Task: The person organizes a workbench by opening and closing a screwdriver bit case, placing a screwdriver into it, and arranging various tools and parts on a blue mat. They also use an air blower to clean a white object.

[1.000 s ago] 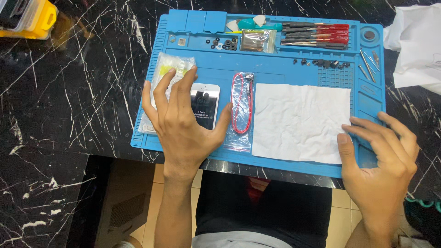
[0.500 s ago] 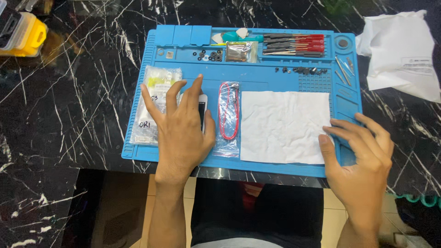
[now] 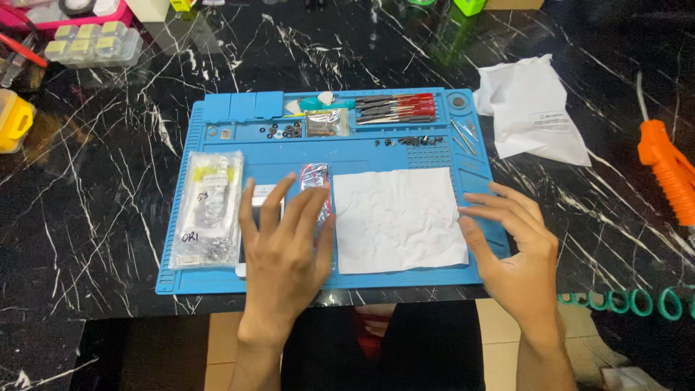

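Black marbled counter (image 3: 108,181), blue work mat (image 3: 405,156) on top. Left hand (image 3: 286,253) lies flat, fingers spread, over a white phone (image 3: 250,239) at the mat's 7 o'clock. Right hand (image 3: 517,253) rests open at the mat's 4 o'clock edge, beside the white cloth (image 3: 394,217).

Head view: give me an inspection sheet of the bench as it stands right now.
Surface: black marble table with blue work mat.
Job's things: white phone mostly under left hand; clear parts bag beside it; white paper sheet.
Clutter: red-handled screwdrivers, small screws, crumpled white bag.
Grippers: left hand flat, fingers spread; right hand open on the mat's edge.
Cables: red cable in a small bag; green coiled cord.
Surroundings: orange tool, clear compartment box.
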